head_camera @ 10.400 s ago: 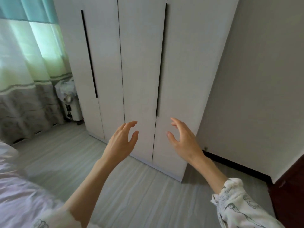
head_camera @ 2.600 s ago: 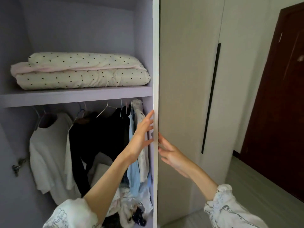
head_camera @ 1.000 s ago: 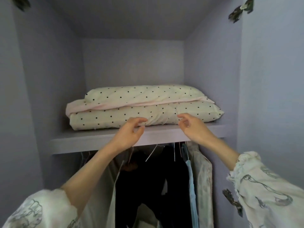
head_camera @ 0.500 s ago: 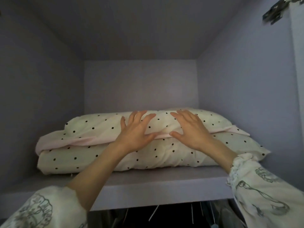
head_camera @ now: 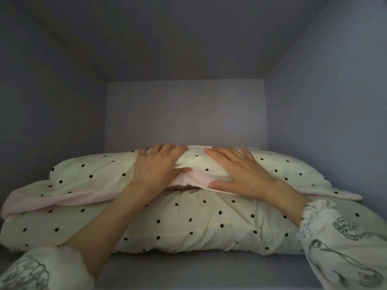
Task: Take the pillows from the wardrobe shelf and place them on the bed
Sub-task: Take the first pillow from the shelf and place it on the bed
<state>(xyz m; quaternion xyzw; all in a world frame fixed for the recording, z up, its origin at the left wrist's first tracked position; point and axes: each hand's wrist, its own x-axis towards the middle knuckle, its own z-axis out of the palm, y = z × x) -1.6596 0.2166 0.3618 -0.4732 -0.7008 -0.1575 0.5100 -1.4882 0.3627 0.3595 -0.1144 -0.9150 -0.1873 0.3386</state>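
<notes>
Two cream pillows with black dots lie stacked on the wardrobe shelf (head_camera: 188, 268). The top pillow (head_camera: 90, 174) has a pale pink underside; the bottom pillow (head_camera: 188, 222) lies under it. My left hand (head_camera: 157, 166) grips the top pillow's front edge near its middle, fingers over the top and thumb tucked under the pink side. My right hand (head_camera: 236, 170) grips the same edge just to the right, thumb under it. The edge between my hands is bunched and lifted a little off the bottom pillow.
The shelf compartment is a lilac-grey box: side walls close at left (head_camera: 52, 122) and right (head_camera: 324, 122), back wall (head_camera: 186, 111) behind the pillows, ceiling above. A strip of bare shelf runs in front of the pillows.
Both hands went from lying flat on the top pillow to gripping its front edge with thumbs underneath. The edge has lifted slightly. My head has moved closer to the shelf.
</notes>
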